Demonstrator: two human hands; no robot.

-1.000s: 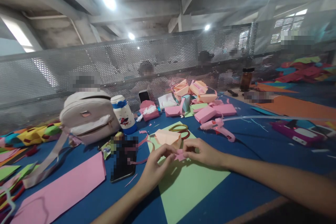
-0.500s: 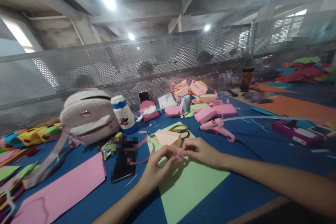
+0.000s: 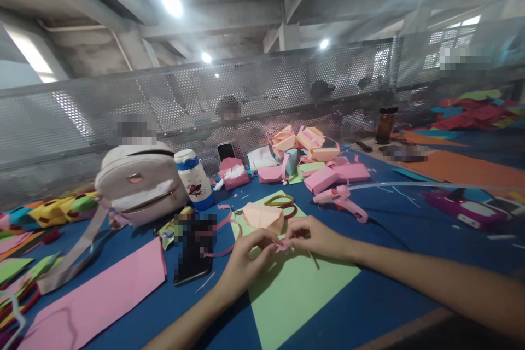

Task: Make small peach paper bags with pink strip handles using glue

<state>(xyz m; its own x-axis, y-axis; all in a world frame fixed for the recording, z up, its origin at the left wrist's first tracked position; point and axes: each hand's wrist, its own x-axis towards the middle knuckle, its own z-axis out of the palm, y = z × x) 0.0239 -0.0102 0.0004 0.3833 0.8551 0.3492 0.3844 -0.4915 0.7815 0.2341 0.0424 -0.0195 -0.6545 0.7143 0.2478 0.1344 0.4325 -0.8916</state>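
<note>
1. Above the middle of the green sheet (image 3: 295, 290), the left hand (image 3: 246, 262) and right hand (image 3: 315, 238) meet fingertip to fingertip.
2. Both hands are pinched closed on a pink paper scrap (image 3: 282, 246), held just above the green sheet. It is so small and so covered that I cannot tell its shape; it may be a folded strip.
3. At the green sheet's far end lies a peach folded piece (image 3: 263, 216), with scissors (image 3: 283, 202) just behind it. A pink glue gun (image 3: 342, 201) sits off the far right corner, and a phone (image 3: 192, 254) lies beside the left edge.
4. The risk, as I judge it: 2 opposed pinches on thin paper could tear it if the hands pull apart. It could also slip free and vanish among the pink trimmings left of the green sheet.
</note>
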